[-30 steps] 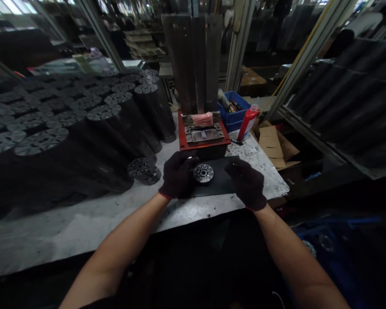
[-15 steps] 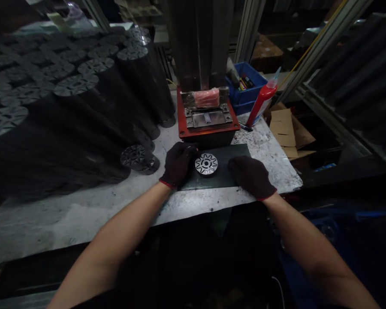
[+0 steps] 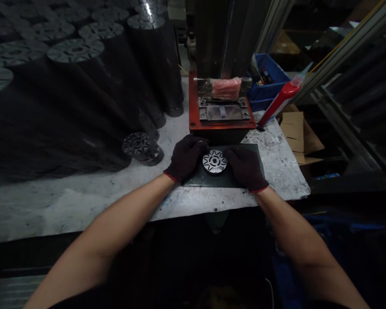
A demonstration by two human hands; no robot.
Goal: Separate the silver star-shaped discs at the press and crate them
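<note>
A round metal disc stack (image 3: 215,162) with a star-like slot pattern lies on a dark green mat (image 3: 199,179). My left hand (image 3: 187,158), in a dark glove with a red cuff, is at the disc's left side, fingers curled and partly hidden. On the other side, my right hand (image 3: 245,166), gloved the same way, has its fingertips at the disc's right edge. Whether either hand grips the disc is too dark to tell. Behind the mat stands a red-based metal fixture (image 3: 223,124) with a pink wrapped block (image 3: 226,88) on it.
Many tall dark cylinders (image 3: 75,50) with slotted tops crowd the left side. Short slotted stacks (image 3: 137,144) lie left of my left hand. A red bottle (image 3: 282,101), a blue bin (image 3: 272,81) and an open cardboard box (image 3: 293,131) are at the right.
My right hand has moved left, up to the disc. The view has shifted, so the fixture and the cylinders appear in different places. My left hand remains beside the disc.
</note>
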